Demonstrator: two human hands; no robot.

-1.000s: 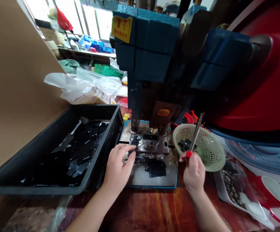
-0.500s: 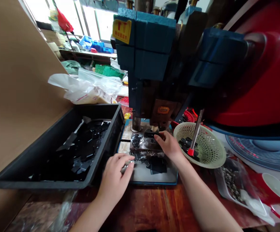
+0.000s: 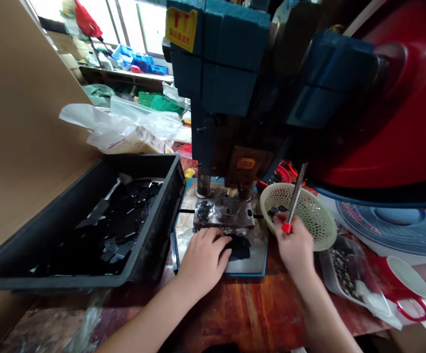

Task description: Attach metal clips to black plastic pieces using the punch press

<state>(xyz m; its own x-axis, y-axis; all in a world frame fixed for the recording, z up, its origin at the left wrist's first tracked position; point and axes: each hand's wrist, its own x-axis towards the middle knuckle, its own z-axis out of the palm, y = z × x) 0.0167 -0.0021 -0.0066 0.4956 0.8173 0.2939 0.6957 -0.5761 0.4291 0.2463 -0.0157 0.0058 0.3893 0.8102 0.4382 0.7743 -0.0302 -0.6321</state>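
My left hand [image 3: 206, 257] lies over the front of the press's base plate [image 3: 245, 267]. Its thumb and index finger are drawn together at the edge of several flat black pieces [image 3: 239, 246], seemingly gripping one. Behind them sits a metal die block [image 3: 227, 213] with a round recess, and no black piece shows on it. My right hand [image 3: 295, 241] is at the near rim of a pale green plastic basket [image 3: 317, 220], its fingers curled beside small black parts [image 3: 277, 210] inside. A metal lever with a red tip [image 3: 287, 227] crosses in front of those fingers and hides what they hold.
The blue press head [image 3: 231, 59] stands above the die, with a large red wheel [image 3: 392, 122] at right. A black bin [image 3: 126, 274] of black pieces is at left. A plastic bag of small parts [image 3: 345, 269] and a red mug [image 3: 404, 284] stand at right.
My right hand has moved from the die to the basket, and the black piece has gone from the die. My left hand has shifted right onto the flat black pieces. The view has tilted slightly.
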